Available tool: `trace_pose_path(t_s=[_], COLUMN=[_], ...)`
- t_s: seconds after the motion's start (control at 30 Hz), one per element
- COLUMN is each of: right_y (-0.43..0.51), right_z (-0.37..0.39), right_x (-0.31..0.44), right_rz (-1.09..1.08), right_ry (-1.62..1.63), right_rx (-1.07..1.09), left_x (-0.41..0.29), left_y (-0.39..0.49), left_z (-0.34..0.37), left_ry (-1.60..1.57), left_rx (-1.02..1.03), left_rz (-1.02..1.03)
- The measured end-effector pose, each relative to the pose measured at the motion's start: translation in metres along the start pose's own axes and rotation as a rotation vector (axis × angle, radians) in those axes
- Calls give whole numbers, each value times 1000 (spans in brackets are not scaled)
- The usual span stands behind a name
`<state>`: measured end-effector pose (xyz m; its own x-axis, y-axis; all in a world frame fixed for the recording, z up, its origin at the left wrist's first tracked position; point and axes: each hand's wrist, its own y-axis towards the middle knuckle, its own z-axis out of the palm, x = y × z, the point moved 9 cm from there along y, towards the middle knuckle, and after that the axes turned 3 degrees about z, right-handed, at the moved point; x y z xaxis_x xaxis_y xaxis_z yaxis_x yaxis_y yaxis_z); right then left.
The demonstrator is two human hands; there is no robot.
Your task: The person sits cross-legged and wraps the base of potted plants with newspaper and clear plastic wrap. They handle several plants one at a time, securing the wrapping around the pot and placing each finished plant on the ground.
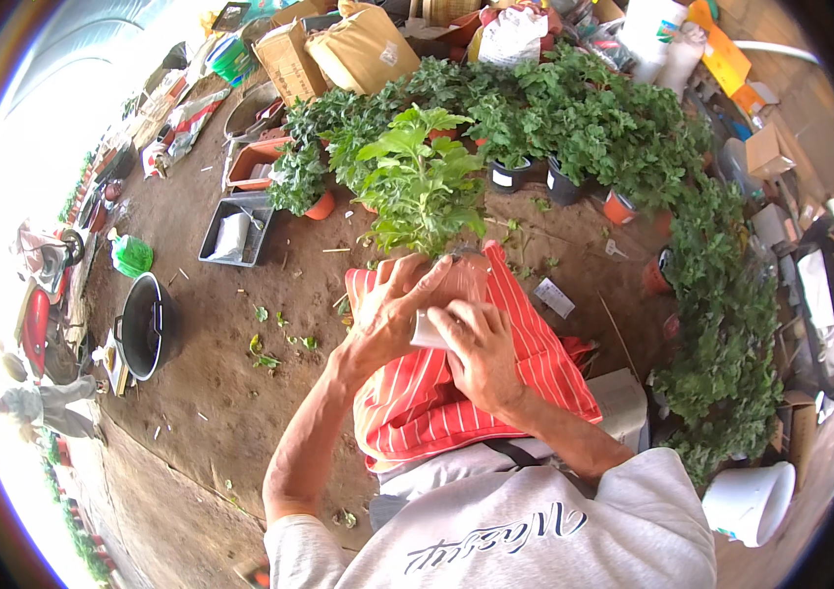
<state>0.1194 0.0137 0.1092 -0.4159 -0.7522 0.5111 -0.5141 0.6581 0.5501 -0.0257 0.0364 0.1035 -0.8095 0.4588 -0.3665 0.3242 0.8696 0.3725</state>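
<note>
A leafy green potted plant point(424, 184) stands before me, above my lap, in a reddish-brown plastic pot point(465, 278) tilted towards me. My left hand point(387, 305) lies on the pot's left side near the rim, its fingers spread around it. In my right hand point(479, 346) is a small white piece point(428, 331), apparently a label, pinched between thumb and fingers against the pot. A red apron with white stripes point(417, 420) covers my lap below both hands. The pot's far side and part of its base are hidden.
Potted plants point(593, 125) curve around the front and right. At the left stand a black bucket point(146, 326), a green bottle point(131, 254) and a black tray point(261, 243). A white bucket point(752, 504) is at the lower right. A printed card point(554, 297) lies on the soil. Another person point(48, 405) is far left.
</note>
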Motion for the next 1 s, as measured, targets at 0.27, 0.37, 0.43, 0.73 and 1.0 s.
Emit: trace_pose_path(t_s=[0.27, 0.37, 0.43, 0.73, 1.0], right_y=[-61, -91, -92, -89, -103], right_z=[0, 49, 66, 122, 139], right_x=[-33, -85, -91, -75, -52], right_rz=[224, 690, 855, 1043, 949], right_ry=[416, 679, 910, 1458, 1420], right_rx=[-145, -59, 71, 398, 768], left_x=[-7, -16, -24, -31, -29], left_y=[19, 25, 27, 37, 40], left_z=[-22, -12, -9, 11, 23], left_ry=[-205, -161, -134, 48, 147], left_rx=[294, 273, 333, 340, 349], left_rz=[-54, -213, -172, -229, -178])
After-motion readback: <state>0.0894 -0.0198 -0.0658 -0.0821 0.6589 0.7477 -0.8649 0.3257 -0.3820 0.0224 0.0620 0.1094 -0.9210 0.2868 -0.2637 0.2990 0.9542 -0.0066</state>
